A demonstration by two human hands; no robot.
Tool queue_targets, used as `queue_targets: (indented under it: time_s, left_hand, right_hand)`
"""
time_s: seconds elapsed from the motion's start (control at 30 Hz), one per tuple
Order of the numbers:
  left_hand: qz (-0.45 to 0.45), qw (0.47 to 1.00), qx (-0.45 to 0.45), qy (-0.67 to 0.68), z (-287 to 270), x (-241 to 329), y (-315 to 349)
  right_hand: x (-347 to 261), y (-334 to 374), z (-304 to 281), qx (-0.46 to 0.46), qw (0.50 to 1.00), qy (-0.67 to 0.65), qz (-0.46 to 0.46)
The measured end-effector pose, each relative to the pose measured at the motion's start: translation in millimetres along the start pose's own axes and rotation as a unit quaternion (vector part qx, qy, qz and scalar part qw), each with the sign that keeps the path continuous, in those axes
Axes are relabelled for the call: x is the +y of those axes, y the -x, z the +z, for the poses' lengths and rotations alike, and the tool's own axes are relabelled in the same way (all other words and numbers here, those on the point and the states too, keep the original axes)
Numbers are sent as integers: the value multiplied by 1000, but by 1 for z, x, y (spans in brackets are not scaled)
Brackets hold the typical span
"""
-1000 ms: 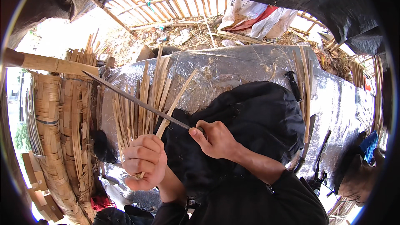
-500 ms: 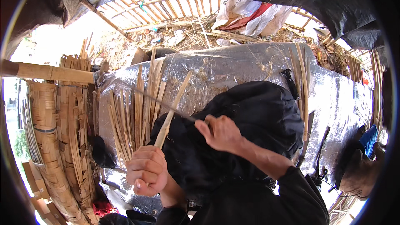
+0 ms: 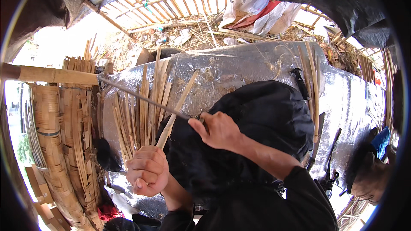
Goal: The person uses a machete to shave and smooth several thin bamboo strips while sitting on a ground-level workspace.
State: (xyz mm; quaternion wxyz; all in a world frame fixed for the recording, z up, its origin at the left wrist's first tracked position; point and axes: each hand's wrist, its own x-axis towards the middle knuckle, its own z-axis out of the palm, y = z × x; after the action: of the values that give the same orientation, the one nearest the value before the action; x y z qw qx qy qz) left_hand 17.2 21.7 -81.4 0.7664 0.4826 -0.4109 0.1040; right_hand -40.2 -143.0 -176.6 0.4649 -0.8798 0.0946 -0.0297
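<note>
Left hand [image 3: 147, 170] low, left of centre; fingers curled tight in fist round lower end of bamboo strip [image 3: 179, 108]; strip slants up and right from fist, upper tip over silver sheet [image 3: 239, 66]; right hand [image 3: 218, 129] at centre, fingers wrapped shut on handle of long knife [image 3: 143, 97]; blade runs up-left, crossing strip just above left fist; black cloth [image 3: 261, 124] beneath both hands; bundle of split bamboo strips [image 3: 137, 115] standing just behind; stacked woven bamboo baskets [image 3: 55, 145] at left; another person's head [image 3: 370, 179] at lower right.
</note>
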Motion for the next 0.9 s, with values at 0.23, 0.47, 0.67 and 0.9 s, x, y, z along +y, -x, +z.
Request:
queue_targets:
  time_s: [0.23, 0.47, 0.67, 0.9]
  left_hand:
    - [-4, 1000, -20, 4, -3, 0, -2]
    - [-17, 999, -26, -12, 2, -2, -1]
    - [9, 999, -19, -28, 5, -5, -7]
    - [-20, 999, -23, 33, -17, -2, 1]
  right_hand:
    - [-17, 5, -3, -4, 1000, -8, -13]
    - [-17, 11, -7, -6, 999, -23, -27]
    - [-26, 16, -17, -39, 996, -68, -40]
    - [36, -22, 25, 7, 1000, -15, 25]
